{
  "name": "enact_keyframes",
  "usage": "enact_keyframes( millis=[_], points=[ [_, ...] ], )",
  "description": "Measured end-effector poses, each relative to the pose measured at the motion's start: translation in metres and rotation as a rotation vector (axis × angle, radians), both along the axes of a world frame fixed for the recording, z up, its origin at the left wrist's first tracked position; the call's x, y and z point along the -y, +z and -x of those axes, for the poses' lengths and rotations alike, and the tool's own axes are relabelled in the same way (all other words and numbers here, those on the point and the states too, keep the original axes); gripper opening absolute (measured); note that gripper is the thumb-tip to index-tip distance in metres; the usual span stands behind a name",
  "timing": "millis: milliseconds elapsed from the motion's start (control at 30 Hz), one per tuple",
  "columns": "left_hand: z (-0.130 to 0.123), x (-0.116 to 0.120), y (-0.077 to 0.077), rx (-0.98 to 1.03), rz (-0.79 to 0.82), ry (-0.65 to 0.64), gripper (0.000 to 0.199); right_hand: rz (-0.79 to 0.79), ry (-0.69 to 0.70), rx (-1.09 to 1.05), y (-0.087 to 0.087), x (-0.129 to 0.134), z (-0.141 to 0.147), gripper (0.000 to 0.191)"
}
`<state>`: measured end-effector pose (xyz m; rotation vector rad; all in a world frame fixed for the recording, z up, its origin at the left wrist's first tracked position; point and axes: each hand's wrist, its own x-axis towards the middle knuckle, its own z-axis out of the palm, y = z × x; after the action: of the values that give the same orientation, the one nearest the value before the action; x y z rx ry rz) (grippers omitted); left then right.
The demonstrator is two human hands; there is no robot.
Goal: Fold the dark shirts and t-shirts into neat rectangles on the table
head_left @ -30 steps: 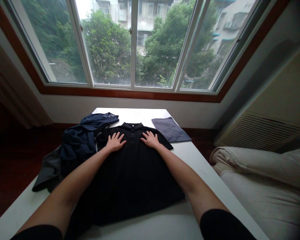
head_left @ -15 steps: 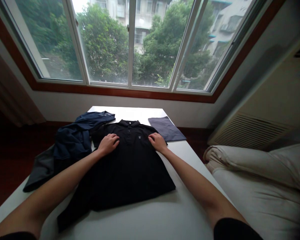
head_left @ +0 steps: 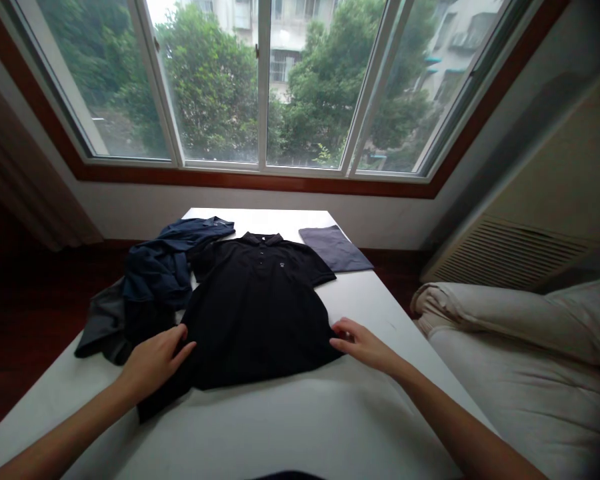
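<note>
A black polo shirt (head_left: 260, 313) lies spread out on the white table (head_left: 300, 433), its collar toward the window. My left hand (head_left: 157, 357) is at the shirt's lower left side, thumb and fingers apart over the cloth. At the lower right edge is my right hand (head_left: 353, 340), its thumb and fingertips at the side seam with a gap between them. Whether either hand pinches any cloth is hard to see. The shirt's lower left corner sticks out toward me.
Crumpled dark blue clothing (head_left: 157, 270) and a grey garment (head_left: 103, 323) lie at the table's left edge. A folded grey-purple cloth (head_left: 336, 249) rests at the back right. Beyond the right edge stands a cream sofa (head_left: 520, 373). Windows (head_left: 220, 100) are ahead.
Both hands have moved from the shirt's chest down to its lower sides and farther apart. The shirt's hem has shifted slightly away from me, and its right sleeve now shows fully.
</note>
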<state>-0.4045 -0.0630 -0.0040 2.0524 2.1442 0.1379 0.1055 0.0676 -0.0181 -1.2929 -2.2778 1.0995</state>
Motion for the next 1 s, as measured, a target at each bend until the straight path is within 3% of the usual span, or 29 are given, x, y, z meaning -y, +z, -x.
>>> enact_keyframes(
  millis=[100,200,300,400,500,600,700,767,867,933,1000],
  points=[
    [0.012,0.008,0.005,-0.028,0.034,0.089,0.046,0.07,0.047,-0.202,0.003,0.012,0.003,0.054],
    [0.025,0.004,0.012,-0.026,0.095,0.187,0.052,0.025,0.084,-0.239,0.001,0.017,0.003,0.062],
    [0.029,-0.001,0.016,0.012,0.021,0.118,0.05,-0.11,0.17,-0.157,-0.002,0.021,0.005,0.061],
    [0.024,-0.002,0.014,0.037,-0.034,0.091,0.047,-0.266,0.224,-0.107,-0.001,0.025,0.012,0.04],
    [0.02,0.005,0.009,0.055,0.011,0.126,0.059,-0.329,0.2,-0.13,0.003,0.03,0.019,0.016],
    [0.022,0.018,0.007,0.145,0.145,0.124,0.065,-0.197,0.09,-0.223,0.007,0.034,0.022,0.023],
    [0.024,0.032,0.009,0.19,0.227,0.121,0.04,0.029,-0.058,-0.349,0.007,0.035,0.025,0.039],
    [0.022,0.039,0.011,0.212,0.188,0.079,0.027,0.182,-0.142,-0.468,0.008,0.036,0.03,0.045],
    [0.017,0.044,0.014,0.375,0.037,0.074,0.031,0.398,-0.285,-0.659,0.012,0.039,0.039,0.052],
    [0.014,0.045,0.016,0.576,-0.06,0.17,0.035,0.476,-0.323,-0.739,0.015,0.044,0.042,0.055],
    [0.011,0.047,0.019,0.809,-0.103,0.305,0.04,0.465,-0.274,-0.767,0.017,0.048,0.042,0.058]
  ],
)
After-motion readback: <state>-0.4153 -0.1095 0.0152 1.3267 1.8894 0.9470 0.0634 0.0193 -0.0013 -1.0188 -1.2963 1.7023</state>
